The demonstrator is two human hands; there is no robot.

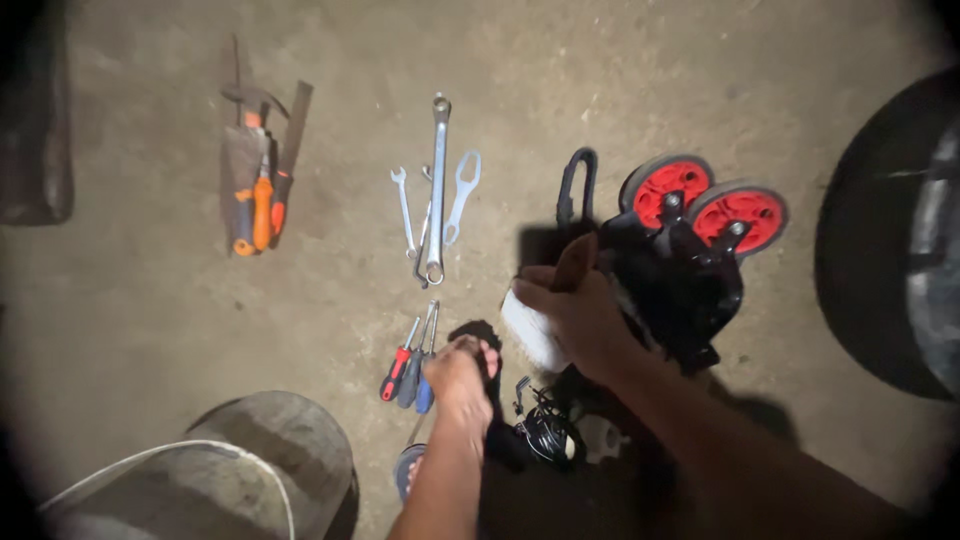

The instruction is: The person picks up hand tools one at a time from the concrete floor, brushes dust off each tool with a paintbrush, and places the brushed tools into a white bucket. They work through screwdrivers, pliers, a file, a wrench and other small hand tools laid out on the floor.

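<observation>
The right hand [578, 312] is clenched around a white cloth [528, 328] and a dark handle, pressed against the black frame [680, 290] of a small cart lying on the concrete floor [150, 300]; the cart's two red wheels [700, 200] sit at about two o'clock from that hand. The left hand [462, 372] is curled on something dark just below, though what it grips I cannot tell. Screwdrivers [408, 362] lie just beside it at nine o'clock. Wrenches [436, 195] rest at twelve o'clock, and orange-handled tools [258, 180] lie well apart at ten o'clock.
</observation>
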